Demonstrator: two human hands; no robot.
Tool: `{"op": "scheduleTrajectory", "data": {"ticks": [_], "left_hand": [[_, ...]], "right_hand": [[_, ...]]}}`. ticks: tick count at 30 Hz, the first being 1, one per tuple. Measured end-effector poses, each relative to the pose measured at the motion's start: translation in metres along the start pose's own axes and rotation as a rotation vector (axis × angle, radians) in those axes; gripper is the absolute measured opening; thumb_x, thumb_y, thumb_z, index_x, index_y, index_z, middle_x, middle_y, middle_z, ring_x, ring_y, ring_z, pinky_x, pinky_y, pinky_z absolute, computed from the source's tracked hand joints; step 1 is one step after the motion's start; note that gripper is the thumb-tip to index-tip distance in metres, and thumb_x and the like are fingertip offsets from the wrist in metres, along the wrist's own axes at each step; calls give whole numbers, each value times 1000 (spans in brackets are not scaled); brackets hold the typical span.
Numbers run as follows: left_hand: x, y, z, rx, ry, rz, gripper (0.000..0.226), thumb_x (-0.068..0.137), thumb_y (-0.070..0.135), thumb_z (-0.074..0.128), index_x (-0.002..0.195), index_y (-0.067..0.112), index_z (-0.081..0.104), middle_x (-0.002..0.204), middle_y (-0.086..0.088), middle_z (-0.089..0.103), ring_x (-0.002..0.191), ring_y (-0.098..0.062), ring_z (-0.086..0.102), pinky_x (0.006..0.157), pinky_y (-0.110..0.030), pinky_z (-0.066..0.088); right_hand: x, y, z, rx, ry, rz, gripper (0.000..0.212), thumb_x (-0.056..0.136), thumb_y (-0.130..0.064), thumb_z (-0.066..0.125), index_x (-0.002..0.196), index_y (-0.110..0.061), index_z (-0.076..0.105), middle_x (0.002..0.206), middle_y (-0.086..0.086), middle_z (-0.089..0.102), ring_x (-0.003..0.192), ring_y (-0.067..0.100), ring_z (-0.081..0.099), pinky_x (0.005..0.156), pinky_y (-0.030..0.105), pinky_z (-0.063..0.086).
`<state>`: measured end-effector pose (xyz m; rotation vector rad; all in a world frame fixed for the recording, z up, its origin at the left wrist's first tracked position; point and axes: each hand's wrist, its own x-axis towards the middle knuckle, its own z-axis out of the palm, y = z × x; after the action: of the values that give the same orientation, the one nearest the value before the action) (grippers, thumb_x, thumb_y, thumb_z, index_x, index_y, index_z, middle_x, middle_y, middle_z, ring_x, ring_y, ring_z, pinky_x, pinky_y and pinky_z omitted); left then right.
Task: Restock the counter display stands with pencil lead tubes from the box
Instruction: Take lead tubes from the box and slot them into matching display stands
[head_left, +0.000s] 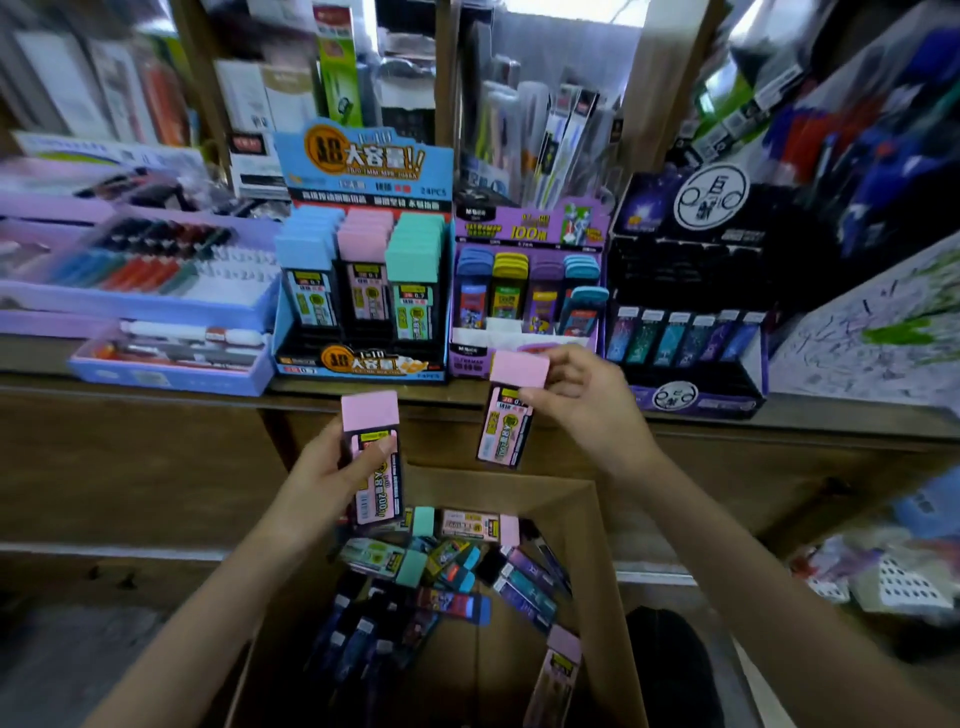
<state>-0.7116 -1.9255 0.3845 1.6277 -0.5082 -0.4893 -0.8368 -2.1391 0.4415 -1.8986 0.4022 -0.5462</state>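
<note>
Head view: I'm gripping pink tubes (371, 452) in left hand (327, 473) and right hand (589, 402); many are waiting in box (589, 525), six o'clock.

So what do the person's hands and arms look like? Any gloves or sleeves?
The left hand and right hand are bare: no gloves or rings show. The left forearm and right forearm are bare too, with no sleeve, watch or band in view.
</note>
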Motion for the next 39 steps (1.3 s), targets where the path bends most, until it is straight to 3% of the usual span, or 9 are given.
{"op": "scheduleTrajectory", "data": {"ticks": [2, 6, 10, 13, 16, 26, 31, 36, 39], "left_hand": [[6, 15, -8, -29, 4, 26, 11, 88, 21, 60, 95, 29, 62, 85, 5, 72, 81, -10, 69, 69, -32, 55], [15, 41, -30, 20, 41, 123, 9, 88, 24, 58, 96, 25, 61, 84, 2, 72, 75, -7, 69, 55, -21, 54], [21, 53, -58, 39, 114, 172, 10, 91, 15, 56, 100, 18, 60, 90, 2, 69, 75, 1, 67, 60, -12, 52], [21, 56, -77, 31, 157, 173, 14, 91, 15, 55, 104, 13, 59, 91, 1, 69, 73, 1, 67, 55, -11, 50], [19, 55, -88, 25, 177, 179, 12, 91, 17, 56, 103, 17, 59, 89, 3, 69, 75, -1, 68, 53, -13, 50], [24, 46, -91, 25, 149, 188, 17, 91, 15, 56, 108, 14, 58, 95, -1, 68, 80, 0, 66, 59, -11, 49], [26, 43, -89, 34, 148, 180, 16, 92, 15, 56, 107, 11, 58, 92, -1, 68, 78, 1, 67, 56, -10, 48], [27, 41, -89, 27, 158, 165, 11, 91, 17, 56, 102, 19, 59, 90, 2, 69, 79, 1, 67, 56, -10, 49], [28, 40, -89, 23, 153, 160, 11, 91, 19, 57, 102, 19, 59, 90, 1, 69, 81, -4, 68, 56, -13, 50]], "right_hand": [[18, -23, -3, 23, 34, -49, 28, 81, -6, 69, 86, -28, 55, 89, -9, 67, 76, -2, 66, 67, 14, 53], [56, -65, 7, 76, 44, -134, 29, 80, -1, 70, 83, -25, 54, 86, -8, 66, 67, -2, 66, 61, 12, 51], [95, -103, 41, 17, 21, -226, 32, 77, 0, 71, 79, -24, 51, 82, -11, 63, 65, -6, 62, 69, 22, 54], [117, -118, 72, -64, -1, -259, 30, 75, 0, 72, 79, -21, 50, 83, -3, 64, 80, 12, 63, 78, 33, 52], [130, -118, 93, -232, -21, -277, 23, 76, -4, 72, 88, -14, 55, 93, 7, 66, 90, 24, 62, 78, 34, 48], [136, -96, 100, -427, -114, -204, 24, 76, -6, 72, 90, -17, 56, 96, 3, 67, 88, 17, 62, 74, 25, 50], [139, -92, 104, -484, -99, -219, 28, 76, -10, 73, 95, -19, 55, 103, 6, 68, 95, 21, 62, 87, 42, 50], [138, -76, 108, -796, 11, -471, 33, 80, -20, 71, 108, -18, 55, 106, 6, 59, 105, 25, 45, 81, 35, 34], [138, -69, 106, -910, 39, -616, 30, 81, -19, 70, 107, -9, 58, 107, 7, 55, 104, 25, 44, 87, 36, 37]]}}
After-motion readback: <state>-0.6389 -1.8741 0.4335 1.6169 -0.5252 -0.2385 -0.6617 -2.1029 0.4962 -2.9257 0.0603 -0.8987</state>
